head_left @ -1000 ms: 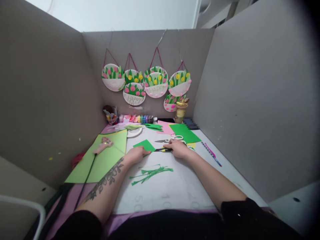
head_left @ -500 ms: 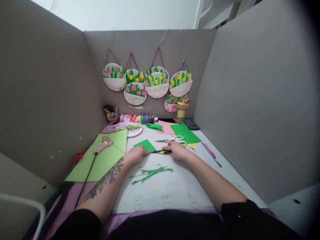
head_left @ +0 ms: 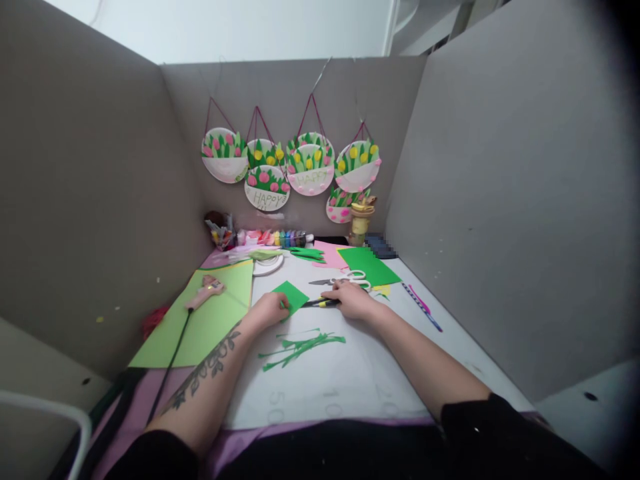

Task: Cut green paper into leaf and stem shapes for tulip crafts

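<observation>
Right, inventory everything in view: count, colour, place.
tulip plates: about seven, white, upper back
bottles: row, multicoloured, back
leaf cutouts: several, green, back
paper sheets: several, light green, pink, green, left and back
glue gun: one, pink, left
pens: apparently two, pink, blue, right
scissors: one, white-handled, centre
slim tool: one, black-yellow, centre
paper square: one, green, centre
paper strips: several, green, front
left hand: one, bare, at paper square
right hand: one, bare, on slim tool

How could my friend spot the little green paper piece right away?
On the white work surface, find the bare left hand. It touches the small, four-cornered green paper piece. The large green paper sheet lies farther back and the thin green paper strips nearer; this one is small but broad, right at that hand.
</observation>
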Action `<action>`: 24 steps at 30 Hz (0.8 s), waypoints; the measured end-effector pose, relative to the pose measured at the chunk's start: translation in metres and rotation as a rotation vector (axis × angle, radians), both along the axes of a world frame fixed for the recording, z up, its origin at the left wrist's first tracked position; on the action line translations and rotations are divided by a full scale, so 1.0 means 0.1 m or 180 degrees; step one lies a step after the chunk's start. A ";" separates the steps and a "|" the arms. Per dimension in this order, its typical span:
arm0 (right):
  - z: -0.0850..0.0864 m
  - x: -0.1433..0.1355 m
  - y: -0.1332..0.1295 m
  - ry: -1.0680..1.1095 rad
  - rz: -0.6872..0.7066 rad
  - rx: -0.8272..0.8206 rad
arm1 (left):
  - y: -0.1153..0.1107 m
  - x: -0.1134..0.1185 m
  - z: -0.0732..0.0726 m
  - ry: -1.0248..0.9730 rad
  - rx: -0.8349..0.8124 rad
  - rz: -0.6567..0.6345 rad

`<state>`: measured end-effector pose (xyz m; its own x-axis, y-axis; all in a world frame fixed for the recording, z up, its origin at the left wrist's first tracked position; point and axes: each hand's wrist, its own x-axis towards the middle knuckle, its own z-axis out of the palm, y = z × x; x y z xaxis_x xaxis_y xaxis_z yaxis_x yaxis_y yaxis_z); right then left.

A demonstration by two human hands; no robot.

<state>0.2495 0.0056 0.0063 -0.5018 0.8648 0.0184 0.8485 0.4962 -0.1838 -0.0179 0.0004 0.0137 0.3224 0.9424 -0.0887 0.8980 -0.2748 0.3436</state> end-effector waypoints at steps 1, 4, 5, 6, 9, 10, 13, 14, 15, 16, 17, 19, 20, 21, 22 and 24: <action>0.00 0.00 0.01 -0.0009 0.0000 0.0028 | 0.00 0.02 -0.02 -0.0016 -0.0002 0.0104; 0.00 0.00 0.03 -0.0052 -0.0001 0.0041 | -0.01 0.07 -0.05 0.0007 0.0105 0.0163; 0.00 0.00 0.04 -0.0069 -0.0004 0.0035 | -0.02 0.07 -0.05 0.0012 0.0124 0.0085; 0.00 0.00 0.04 -0.0085 -0.0004 0.0032 | -0.02 0.06 -0.05 0.0010 0.0122 -0.0046; 0.01 0.01 0.04 -0.0121 0.0042 0.0068 | -0.03 0.02 0.01 0.0064 0.0103 -0.0684; 0.02 0.01 0.03 -0.0127 0.0063 0.0086 | -0.03 0.00 0.03 0.0142 0.0107 -0.0872; 0.02 0.00 0.02 -0.0109 0.0080 0.0121 | -0.03 -0.04 0.08 0.0515 0.0060 -0.1043; 0.02 0.00 0.02 -0.0088 0.0076 0.0126 | -0.03 -0.05 0.08 0.0640 0.0044 -0.1022; 0.02 0.00 0.02 -0.0068 0.0075 0.0129 | -0.03 -0.05 0.08 0.0747 0.0040 -0.1008; 0.01 0.00 0.02 -0.0055 0.0070 0.0129 | -0.03 -0.05 0.08 0.0825 0.0044 -0.0993; 0.01 0.00 0.02 -0.0050 0.0068 0.0127 | -0.04 -0.05 0.08 0.0873 0.0051 -0.0974; 0.00 0.00 0.03 -0.0061 0.0063 0.0124 | -0.04 -0.05 0.08 0.0890 0.0047 -0.0937; 0.00 0.00 0.02 -0.0073 0.0067 0.0120 | -0.05 -0.04 0.08 0.0880 0.0035 -0.0917; -0.01 0.00 0.02 -0.0079 0.0071 0.0121 | -0.05 -0.04 0.08 0.0871 0.0023 -0.0907; -0.01 0.00 0.02 -0.0085 0.0078 0.0121 | -0.05 -0.04 0.08 0.0865 0.0019 -0.0911; -0.01 -0.01 0.00 -0.0099 0.0088 0.0106 | -0.04 -0.05 0.07 0.0866 0.0021 -0.0947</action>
<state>0.2486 0.0059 0.0057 -0.5262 0.8498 0.0312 0.8394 0.5250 -0.1406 -0.0225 -0.0039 0.0211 0.5468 0.8124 -0.2027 0.8369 -0.5379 0.1016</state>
